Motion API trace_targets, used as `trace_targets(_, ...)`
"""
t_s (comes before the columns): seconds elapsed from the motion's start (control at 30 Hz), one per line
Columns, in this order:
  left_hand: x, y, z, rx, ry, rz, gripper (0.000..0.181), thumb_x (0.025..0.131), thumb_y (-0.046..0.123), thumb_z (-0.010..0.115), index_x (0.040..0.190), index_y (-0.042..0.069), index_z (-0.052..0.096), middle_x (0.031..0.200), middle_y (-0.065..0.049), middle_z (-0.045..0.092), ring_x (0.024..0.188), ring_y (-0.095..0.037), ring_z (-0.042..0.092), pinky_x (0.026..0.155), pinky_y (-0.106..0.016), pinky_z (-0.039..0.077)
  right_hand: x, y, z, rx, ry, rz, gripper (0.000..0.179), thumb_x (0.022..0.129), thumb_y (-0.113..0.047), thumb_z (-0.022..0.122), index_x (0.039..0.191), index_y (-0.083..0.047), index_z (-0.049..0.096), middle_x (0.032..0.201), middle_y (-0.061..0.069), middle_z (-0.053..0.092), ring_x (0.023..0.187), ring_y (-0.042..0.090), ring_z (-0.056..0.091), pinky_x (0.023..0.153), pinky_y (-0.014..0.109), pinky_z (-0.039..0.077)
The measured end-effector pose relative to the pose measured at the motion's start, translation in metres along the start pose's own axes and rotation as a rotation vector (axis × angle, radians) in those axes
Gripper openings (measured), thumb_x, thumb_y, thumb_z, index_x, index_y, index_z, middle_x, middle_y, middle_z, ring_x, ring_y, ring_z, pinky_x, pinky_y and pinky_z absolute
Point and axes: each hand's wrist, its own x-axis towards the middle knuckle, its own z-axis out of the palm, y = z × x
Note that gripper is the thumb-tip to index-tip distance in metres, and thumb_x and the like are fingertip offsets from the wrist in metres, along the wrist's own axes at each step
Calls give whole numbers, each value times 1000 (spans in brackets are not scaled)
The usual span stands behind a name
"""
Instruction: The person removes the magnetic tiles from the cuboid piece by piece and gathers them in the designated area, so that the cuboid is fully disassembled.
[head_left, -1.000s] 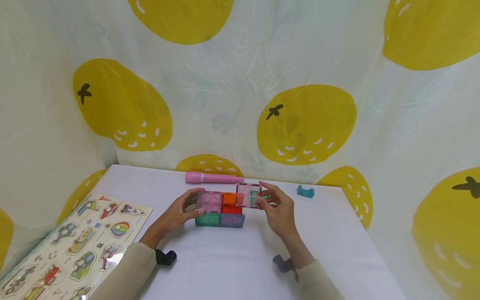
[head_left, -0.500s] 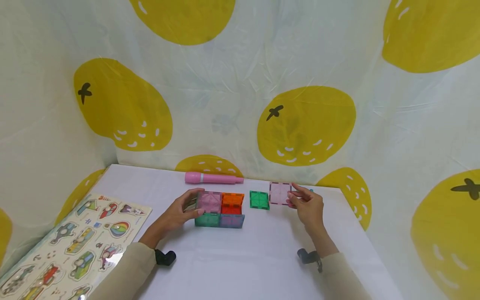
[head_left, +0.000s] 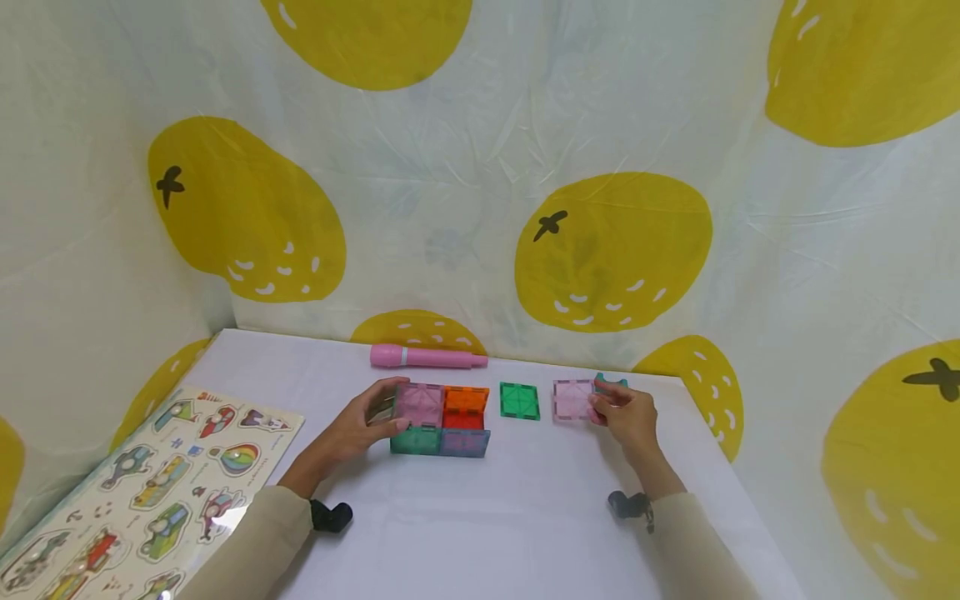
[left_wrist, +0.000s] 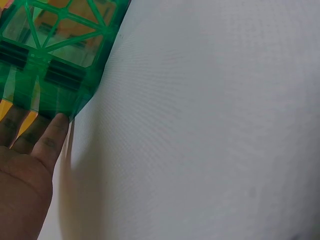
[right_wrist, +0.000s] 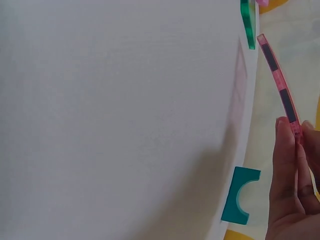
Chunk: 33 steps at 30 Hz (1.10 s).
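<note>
My left hand (head_left: 352,429) holds the left end of a small box built from translucent magnetic tiles (head_left: 416,440), with its thumb at the front. Pink, orange, green and purple squares show in that box. In the left wrist view, the fingertips touch a green wall (left_wrist: 60,65) of it. My right hand (head_left: 632,419) pinches a pink magnetic tile (head_left: 573,400) by its right edge. The right wrist view gives this pink tile (right_wrist: 280,82) edge-on, raised above the table. A single green magnetic tile (head_left: 519,401) lies flat between the box and the pink tile.
Just behind my right hand sits a teal arched block (right_wrist: 240,196), near the table's back edge. A pink microphone-shaped toy (head_left: 427,357) lies along that edge. At left is a vehicle puzzle board (head_left: 161,483). Fruit-patterned cloth (head_left: 450,208) hangs behind the white table (head_left: 480,533).
My right hand has carried the pink tile to the right, away from the box and past the green tile, then lowered it. My left hand has stayed on the box.
</note>
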Motion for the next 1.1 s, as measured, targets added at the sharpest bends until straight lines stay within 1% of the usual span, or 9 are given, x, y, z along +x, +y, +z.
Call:
trace_targets(0.07, 0, 0, 1, -6, 0, 3, 74, 101, 29, 74, 164, 20, 37, 170, -11, 39, 161, -42, 30, 129, -67, 26, 1, 1, 0, -27, 1, 35, 38, 95, -10, 81, 131, -3, 74, 87, 3, 79, 70, 12, 76, 66, 21, 63)
trace_targets(0.13, 1, 0, 1, -6, 0, 4, 74, 101, 29, 74, 164, 20, 37, 170, -11, 39, 160, -43, 30, 129, -67, 26, 2, 2, 0, -55, 3, 63, 38, 95, -11, 81, 132, -4, 75, 87, 2, 79, 70, 12, 75, 65, 20, 63)
trace_targets(0.33, 1, 1, 3, -2, 0, 0, 75, 100, 30, 76, 163, 20, 38, 170, -11, 39, 161, -43, 30, 129, -67, 26, 3, 5, -2, -153, -17, 129, 35, 99, -14, 77, 133, -6, 74, 98, 11, 78, 75, 14, 73, 67, 16, 60)
trace_targets(0.43, 1, 1, 3, -3, 2, 1, 75, 100, 30, 76, 164, 19, 37, 170, -11, 39, 161, -42, 31, 129, -67, 26, 3, 7, -4, -169, -31, 146, 34, 101, -15, 75, 133, -5, 74, 102, 14, 78, 78, 15, 73, 68, 16, 60)
trace_targets(0.57, 1, 1, 2, -7, 2, 10, 75, 100, 29, 76, 164, 19, 37, 170, -11, 40, 160, -43, 31, 129, -68, 26, 5, 9, -5, -217, -34, 140, 33, 101, -16, 74, 131, -3, 74, 106, 17, 79, 77, 15, 74, 67, 16, 60)
trace_targets(0.73, 1, 0, 2, -4, 0, 5, 74, 100, 31, 75, 163, 22, 37, 170, -11, 39, 161, -43, 30, 129, -68, 26, 9, 10, -6, -339, -23, 112, 32, 99, -21, 77, 127, -4, 77, 118, 21, 78, 77, 15, 74, 67, 18, 60)
trace_targets(0.83, 1, 1, 2, -6, 1, 1, 72, 101, 31, 75, 163, 25, 39, 170, -10, 39, 161, -42, 30, 129, -68, 26, 9, 8, -8, -378, -18, 87, 33, 99, -21, 77, 127, -3, 77, 116, 21, 78, 76, 18, 76, 66, 19, 60)
trace_targets(0.97, 1, 1, 2, -8, 2, 5, 71, 101, 29, 75, 162, 24, 39, 170, -11, 39, 161, -43, 30, 128, -68, 26, 1, 0, -7, -423, -29, -6, 33, 99, -21, 77, 129, -6, 76, 104, 17, 81, 78, 21, 77, 63, 20, 59)
trace_targets(1.1, 1, 0, 1, -7, 2, 8, 73, 101, 30, 74, 164, 21, 37, 170, -12, 39, 160, -43, 30, 128, -68, 26, -16, -13, 2, -421, -59, -110, 33, 99, -25, 78, 130, -13, 77, 108, 12, 82, 95, 26, 74, 68, 18, 59)
